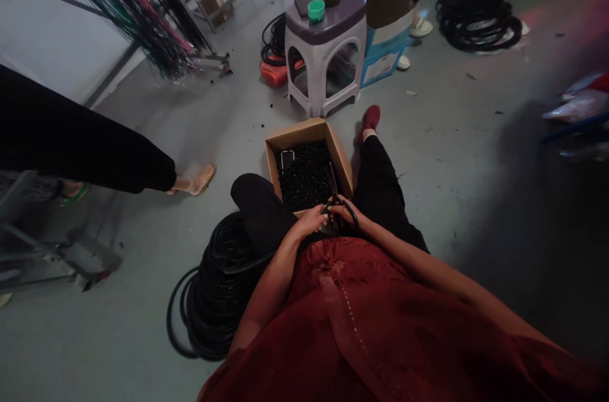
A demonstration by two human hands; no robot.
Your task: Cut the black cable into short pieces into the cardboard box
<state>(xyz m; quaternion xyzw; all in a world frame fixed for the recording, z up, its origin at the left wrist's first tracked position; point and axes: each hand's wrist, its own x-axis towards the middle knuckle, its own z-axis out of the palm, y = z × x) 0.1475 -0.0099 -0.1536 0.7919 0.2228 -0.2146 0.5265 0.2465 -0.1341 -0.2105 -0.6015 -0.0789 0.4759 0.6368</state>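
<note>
I sit on the floor with a cardboard box [343, 161] of small black cut pieces between my legs. My left hand [313, 219] is closed on a black tube [354, 215] at the box's near edge. My right hand [345, 212] is closed on black scissors [332, 183] whose blades reach over the box. The tube loops round my right hand. A large coil of black tubing [216, 291] lies on the floor by my left knee. A small dark object [287, 158] lies in the box's far left corner.
A purple stool [326, 50] holds a green cap [316, 9], a phone and a bottle. Behind it stands an open carton [387, 40] with another person's hand above. A person's leg [85, 148] stretches in from the left. More tubing coils [478, 12] lie far right.
</note>
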